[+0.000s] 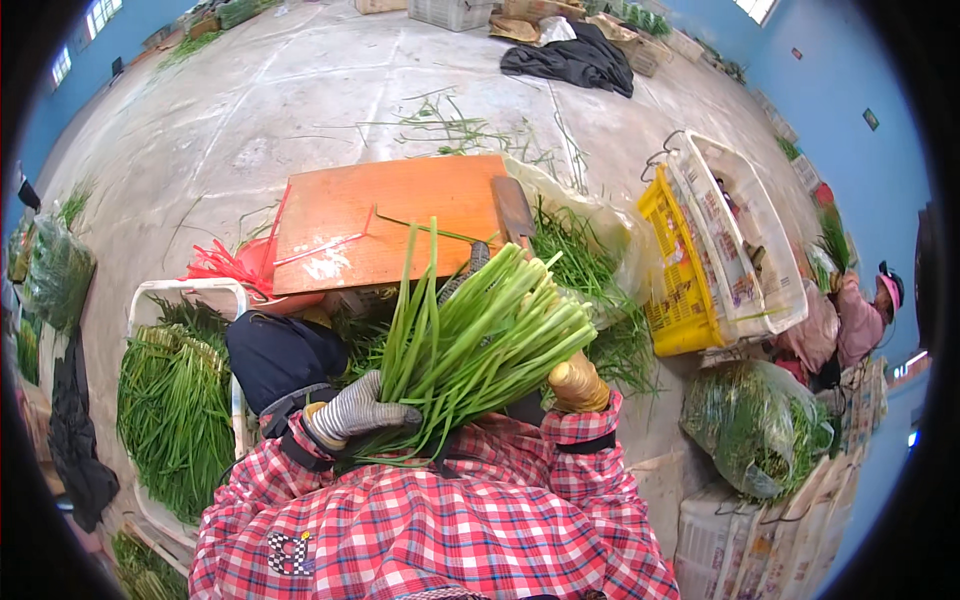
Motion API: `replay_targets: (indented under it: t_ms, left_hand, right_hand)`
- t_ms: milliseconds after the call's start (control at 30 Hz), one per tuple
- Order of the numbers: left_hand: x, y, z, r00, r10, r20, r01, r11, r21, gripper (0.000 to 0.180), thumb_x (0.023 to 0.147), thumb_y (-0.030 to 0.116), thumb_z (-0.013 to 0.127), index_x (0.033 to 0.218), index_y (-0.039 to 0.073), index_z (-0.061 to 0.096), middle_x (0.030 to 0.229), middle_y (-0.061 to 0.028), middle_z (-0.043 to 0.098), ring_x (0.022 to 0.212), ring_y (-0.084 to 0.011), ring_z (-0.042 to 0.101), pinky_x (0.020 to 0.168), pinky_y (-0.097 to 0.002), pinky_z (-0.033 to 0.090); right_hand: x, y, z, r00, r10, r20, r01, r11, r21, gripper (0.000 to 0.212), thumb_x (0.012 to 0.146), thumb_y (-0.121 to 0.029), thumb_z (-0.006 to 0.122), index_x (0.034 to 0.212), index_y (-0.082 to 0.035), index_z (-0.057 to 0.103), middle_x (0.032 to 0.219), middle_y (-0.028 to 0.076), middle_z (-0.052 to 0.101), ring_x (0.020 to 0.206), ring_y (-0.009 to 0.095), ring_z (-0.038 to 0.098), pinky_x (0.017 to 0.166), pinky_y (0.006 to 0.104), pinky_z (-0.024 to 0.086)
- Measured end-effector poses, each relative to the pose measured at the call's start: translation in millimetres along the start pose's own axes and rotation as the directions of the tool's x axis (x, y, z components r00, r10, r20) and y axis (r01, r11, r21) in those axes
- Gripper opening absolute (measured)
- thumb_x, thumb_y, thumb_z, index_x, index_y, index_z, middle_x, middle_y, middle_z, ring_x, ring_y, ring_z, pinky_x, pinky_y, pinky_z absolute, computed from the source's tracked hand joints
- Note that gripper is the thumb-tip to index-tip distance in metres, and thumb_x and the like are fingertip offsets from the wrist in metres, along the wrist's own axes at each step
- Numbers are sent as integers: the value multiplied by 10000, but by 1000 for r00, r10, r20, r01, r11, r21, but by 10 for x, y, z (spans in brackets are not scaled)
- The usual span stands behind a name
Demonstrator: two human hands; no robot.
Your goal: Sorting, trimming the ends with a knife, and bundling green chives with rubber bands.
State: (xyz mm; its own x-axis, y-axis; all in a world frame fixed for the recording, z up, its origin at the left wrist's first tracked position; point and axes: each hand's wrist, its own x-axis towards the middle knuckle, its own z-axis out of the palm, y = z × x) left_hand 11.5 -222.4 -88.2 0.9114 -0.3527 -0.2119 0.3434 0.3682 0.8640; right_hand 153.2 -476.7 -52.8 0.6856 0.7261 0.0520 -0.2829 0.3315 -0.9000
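Your left hand (362, 412) and right hand (578, 384) both grip the chive bunch (480, 335), fingers clenched, above the board (390, 215).

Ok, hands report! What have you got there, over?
Left hand in a grey glove, grip shut on the bunch of green stalks. Right hand in a tan glove under the bunch, grip unclear. Orange board behind, untouched.

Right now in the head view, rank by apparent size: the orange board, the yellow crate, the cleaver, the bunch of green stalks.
1. Orange board
2. Bunch of green stalks, though nearness to the camera inflates it
3. Yellow crate
4. Cleaver
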Motion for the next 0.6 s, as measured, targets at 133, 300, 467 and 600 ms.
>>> replay_targets:
  t_ms: [133,300,467,600]
  left_hand:
    - [1,-258,-214,997,-28,77,54,930,-364,561,829,205,660,1319,21,459,1255,-134,557,1129,-245,550,1011,-375,406]
    - [18,-640,-526,993,-103,50,105,651,-752,654,785,343,689,1311,27,464,1265,-170,546,1141,-324,542,1039,-463,388]
    - [31,-736,-664,998,-41,56,69,605,-793,663,794,360,668,1329,39,445,1294,-173,513,1176,-337,503,1045,-482,367]
    - [42,-801,-742,997,-54,60,81,602,-795,672,804,370,650,1351,52,423,1332,-180,475,1214,-348,462,1058,-499,339]
  right_hand:
    - [58,-79,75,997,47,66,-39,993,-113,1186,633,-588,770,1465,-42,125,1435,116,333,1298,249,354,1051,408,323]
    - [125,-119,-177,989,131,74,-27,641,-767,970,819,-575,598,1462,-18,133,996,154,644,953,294,615,834,359,465]
    - [-148,-335,-940,885,-217,-412,-110,762,-638,699,869,-381,617,1415,-52,330,823,98,647,697,245,605,660,337,477]
    - [-414,-272,-1399,722,-488,-491,-588,-58,-807,719,809,-362,670,1392,-67,371,1078,137,576,986,282,539,836,398,435]
